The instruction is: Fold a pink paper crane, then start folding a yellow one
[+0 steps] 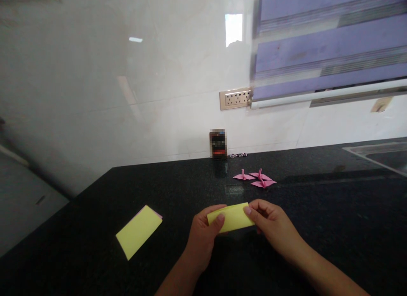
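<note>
While hands (202,234) hold paper (234,219), black countertop (181,185) meets glossy wall (178,79).

No readable text, label, brand, number or sign anywhere. Small box (218,144) at 12 o'clock, far edge of the bench (171,181): front is pixelated, dark with a red band low down; any lettering on it can't be made out. Wall socket plate (222,100), 1 o'clock from the box: slot shapes show, any marking too small to read.
</note>
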### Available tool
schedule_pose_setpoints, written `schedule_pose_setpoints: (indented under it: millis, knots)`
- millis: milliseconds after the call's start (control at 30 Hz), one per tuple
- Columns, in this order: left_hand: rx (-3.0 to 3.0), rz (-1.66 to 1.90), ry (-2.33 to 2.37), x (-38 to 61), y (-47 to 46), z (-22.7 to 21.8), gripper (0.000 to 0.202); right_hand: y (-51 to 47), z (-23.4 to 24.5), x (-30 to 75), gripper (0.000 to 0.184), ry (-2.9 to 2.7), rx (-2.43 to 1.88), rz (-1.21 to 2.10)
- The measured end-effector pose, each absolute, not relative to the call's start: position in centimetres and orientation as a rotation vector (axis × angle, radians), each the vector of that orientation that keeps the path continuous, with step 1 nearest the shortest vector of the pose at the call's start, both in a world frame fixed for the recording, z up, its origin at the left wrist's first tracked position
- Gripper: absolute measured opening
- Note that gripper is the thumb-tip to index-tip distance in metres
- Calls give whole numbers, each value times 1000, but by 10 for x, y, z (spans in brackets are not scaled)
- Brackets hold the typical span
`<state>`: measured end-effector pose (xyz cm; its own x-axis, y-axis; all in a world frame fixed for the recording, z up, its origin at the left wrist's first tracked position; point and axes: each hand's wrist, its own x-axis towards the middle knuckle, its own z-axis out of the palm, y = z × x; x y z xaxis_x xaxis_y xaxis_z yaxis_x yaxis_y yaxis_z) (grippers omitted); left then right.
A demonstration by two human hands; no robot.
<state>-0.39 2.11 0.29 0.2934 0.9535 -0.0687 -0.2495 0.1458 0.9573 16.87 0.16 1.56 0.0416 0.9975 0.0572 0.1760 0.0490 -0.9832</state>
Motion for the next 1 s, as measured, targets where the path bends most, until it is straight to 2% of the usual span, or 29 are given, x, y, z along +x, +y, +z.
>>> schedule_pose_setpoints:
  millis: [200,367,567,1000]
  knots:
    - [1175,1126,953,-3,21,5,40,1,14,169,25,-1338,-1312,1048]
    - [1343,1141,1048,-3,20,5,29,1,16,169,25,-1355,-1329,1030]
    - [1446,1122,1111,-3,18,4,33,0,18,167,26,-1348,-1324,1072]
    - [1556,1115,1252,-2,15,12,22,0,16,165,24,-1298,-1244,1163]
